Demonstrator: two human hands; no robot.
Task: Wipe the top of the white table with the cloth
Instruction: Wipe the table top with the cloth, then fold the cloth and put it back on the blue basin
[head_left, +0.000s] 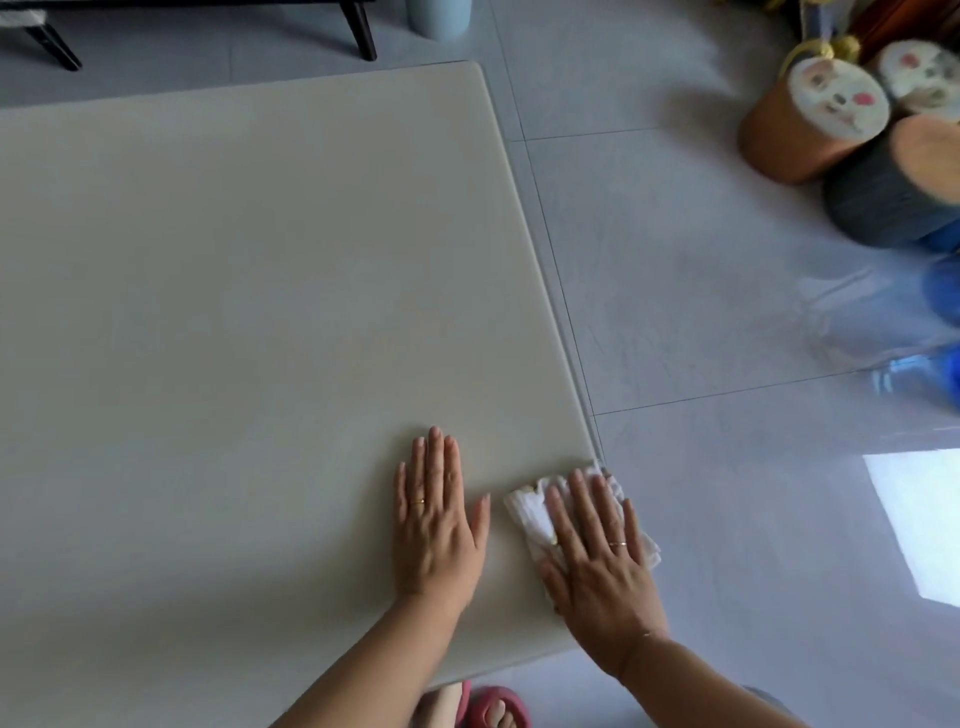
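Observation:
The white table (234, 286) fills the left and middle of the view. A crumpled white cloth (530, 512) lies at its near right corner, partly hanging over the right edge. My right hand (597, 556) presses flat on the cloth with straight fingers and covers most of it. My left hand (436, 519) rests flat on the bare tabletop just left of the cloth, fingers straight and together, not touching the cloth.
Grey tiled floor (701, 312) lies right of the table. Round stools (815, 119) and blue objects (943, 291) stand at the far right. Dark furniture legs (361, 28) and a pale cylinder (439, 18) are beyond the far edge. Pink slippers (493, 706) sit below the near edge.

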